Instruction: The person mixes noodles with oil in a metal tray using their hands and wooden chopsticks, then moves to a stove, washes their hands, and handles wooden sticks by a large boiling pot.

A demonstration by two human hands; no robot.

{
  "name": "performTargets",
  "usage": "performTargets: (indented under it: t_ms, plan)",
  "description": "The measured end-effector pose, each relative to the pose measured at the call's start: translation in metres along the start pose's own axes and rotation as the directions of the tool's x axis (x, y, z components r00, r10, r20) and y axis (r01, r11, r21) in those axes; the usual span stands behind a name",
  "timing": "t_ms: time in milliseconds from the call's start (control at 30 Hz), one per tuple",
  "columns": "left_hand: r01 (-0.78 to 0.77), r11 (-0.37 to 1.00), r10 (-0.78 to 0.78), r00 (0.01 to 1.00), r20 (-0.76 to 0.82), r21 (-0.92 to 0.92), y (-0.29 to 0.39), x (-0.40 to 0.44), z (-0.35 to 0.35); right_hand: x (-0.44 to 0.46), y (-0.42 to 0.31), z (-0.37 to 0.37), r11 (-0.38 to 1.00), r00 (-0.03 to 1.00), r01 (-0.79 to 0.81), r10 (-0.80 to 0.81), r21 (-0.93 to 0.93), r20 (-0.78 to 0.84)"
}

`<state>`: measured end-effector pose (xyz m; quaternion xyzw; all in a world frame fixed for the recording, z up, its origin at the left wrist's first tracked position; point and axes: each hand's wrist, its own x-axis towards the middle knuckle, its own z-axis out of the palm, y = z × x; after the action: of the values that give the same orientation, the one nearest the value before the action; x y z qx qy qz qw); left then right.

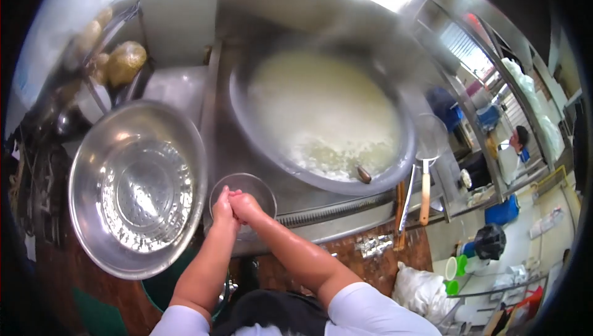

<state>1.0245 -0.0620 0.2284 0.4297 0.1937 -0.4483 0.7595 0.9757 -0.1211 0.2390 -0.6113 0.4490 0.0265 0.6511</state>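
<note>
My left hand (pixel 224 207) and my right hand (pixel 246 207) are clasped against each other in front of my body. Their fingers are closed, and whatever may lie between the palms is hidden. Just behind and beneath them is a round, thin-rimmed bowl or strainer (pixel 262 192), partly covered by my hands. To the left stands a wide, shiny metal basin (pixel 83 212) with a perforated-looking bottom. A very large pan (pixel 407 169) of cloudy, bubbling liquid (pixel 321 107) steams ahead; a small brown object (pixel 363 175) shows near its front edge.
Right of the pan lie a wire skimmer (pixel 425 194) with a wooden handle and a long metal utensil (pixel 406 203). A white sack (pixel 420 289) sits on the floor at the lower right. Another person (pixel 513 157) is far off to the right. Wrapped bundles (pixel 125 64) are at the back left.
</note>
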Motion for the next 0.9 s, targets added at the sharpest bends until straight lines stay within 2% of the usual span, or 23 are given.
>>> performTargets:
  t_ms: [67, 100, 133, 167, 200, 267, 300, 333, 367, 400, 433, 500, 533, 567, 633, 667, 700, 733, 767, 800, 833, 867, 900]
  plan:
    - [-0.043, 0.995, 0.042, 0.999, -0.01, -0.087, -0.021, 0.032, -0.025, 0.022, 0.02, 0.002, 0.834, 0.889, 0.306, -0.422, -0.46, -0.175]
    - [0.042, 0.999, -0.042, 0.999, -0.007, -0.033, -0.022, 0.032, -0.031, 0.003, -0.001, -0.007, 0.92, 0.97, 0.121, -0.19, -0.374, -0.155]
    - [0.126, 0.992, -0.125, 0.992, -0.009, 0.019, -0.021, 0.032, -0.033, 0.006, 0.0, -0.01, 0.918, 0.97, 0.125, -0.193, -0.377, -0.149]
    - [0.121, 0.993, -0.119, 0.982, -0.149, 0.007, -0.023, 0.025, -0.022, 0.014, 0.01, -0.012, 0.921, 0.938, 0.107, -0.219, -0.375, -0.269]
    - [0.059, 0.991, -0.066, 0.996, -0.056, -0.121, -0.03, 0.028, -0.025, 0.023, 0.02, -0.011, 0.925, 0.892, 0.09, -0.239, -0.368, -0.384]
    - [0.054, 0.98, -0.08, 0.988, -0.131, -0.193, -0.031, 0.015, -0.017, 0.059, 0.059, -0.003, 0.942, 0.915, 0.109, -0.219, -0.316, -0.338]
    - [0.121, 0.973, -0.164, 0.962, -0.219, -0.197, -0.037, 0.031, -0.026, 0.054, 0.06, -0.002, 0.949, 0.99, -0.009, 0.052, 0.314, -0.13]
    - [0.087, 0.969, -0.131, 0.975, -0.18, -0.23, -0.038, 0.03, -0.025, 0.049, 0.058, -0.001, 0.583, 0.964, -0.267, 0.157, 0.767, 0.216]
    - [0.085, 0.985, -0.104, 0.987, -0.124, -0.15, -0.041, 0.033, -0.027, 0.013, 0.024, -0.002, 0.772, 0.987, -0.152, 0.155, 0.617, 0.049]
    - [0.109, 0.988, -0.103, 0.993, -0.063, 0.111, -0.04, 0.035, -0.033, 0.019, 0.031, -0.002, 0.897, 0.996, -0.058, 0.085, 0.439, -0.041]
    - [0.055, 0.998, -0.05, 0.99, -0.13, 0.039, -0.047, 0.042, -0.033, 0.013, 0.031, -0.012, 0.99, 0.995, 0.077, -0.069, 0.119, -0.072]
    - [-0.051, 0.993, 0.053, 0.999, -0.011, 0.104, -0.042, 0.033, -0.026, -0.025, 0.016, -0.028, 0.941, 0.942, 0.33, -0.323, 0.074, -0.087]
    - [-0.097, 0.951, 0.12, 0.991, -0.06, 0.293, -0.063, 0.068, -0.043, -0.045, 0.011, -0.037, 0.831, 0.824, 0.525, -0.55, -0.184, -0.132]
    - [0.045, 0.999, -0.045, 0.998, 0.032, 0.002, -0.045, 0.041, -0.03, -0.06, 0.007, -0.046, 0.716, 0.729, 0.551, -0.663, -0.429, -0.171]
    - [0.312, 0.95, -0.296, 0.922, 0.25, -0.025, -0.017, 0.015, -0.016, -0.076, 0.028, -0.068, 0.618, 0.627, 0.528, -0.746, -0.582, -0.223]
    - [0.449, 0.893, -0.423, 0.82, 0.385, 0.025, -0.015, 0.025, -0.023, -0.082, 0.042, -0.075, 0.64, 0.627, 0.512, -0.734, -0.573, -0.26]
    - [0.354, 0.919, -0.391, 0.866, 0.31, 0.171, -0.003, 0.014, -0.017, -0.084, 0.061, -0.084, 0.71, 0.695, 0.504, -0.672, -0.492, -0.257]
    - [0.272, 0.906, -0.356, 0.905, 0.234, 0.325, 0.007, -0.004, -0.009, -0.085, 0.08, -0.089, 0.9, 0.875, 0.399, -0.43, -0.173, -0.222]
    - [0.263, 0.915, -0.339, 0.913, 0.227, 0.307, 0.01, -0.013, -0.005, -0.084, 0.098, -0.095, 0.953, 0.95, 0.301, -0.302, -0.027, -0.075]
    - [0.085, 0.892, -0.216, 0.943, 0.253, 0.443, 0.008, -0.02, -0.003, -0.084, 0.107, -0.094, 0.952, 0.95, 0.304, -0.305, -0.03, -0.059]
    - [-0.09, 0.82, -0.1, 0.95, 0.297, 0.565, 0.004, -0.023, -0.002, -0.085, 0.114, -0.092, 0.98, 0.977, 0.066, -0.102, 0.189, 0.186]
    - [-0.093, 0.822, -0.093, 0.951, 0.294, 0.561, -0.009, -0.017, -0.006, -0.088, 0.116, -0.089, 0.919, 0.892, -0.221, 0.054, 0.328, 0.449]
    - [-0.378, 0.732, 0.133, 0.895, 0.425, 0.567, -0.022, -0.01, -0.011, -0.09, 0.117, -0.086, 0.921, 0.889, -0.218, 0.051, 0.322, 0.455]
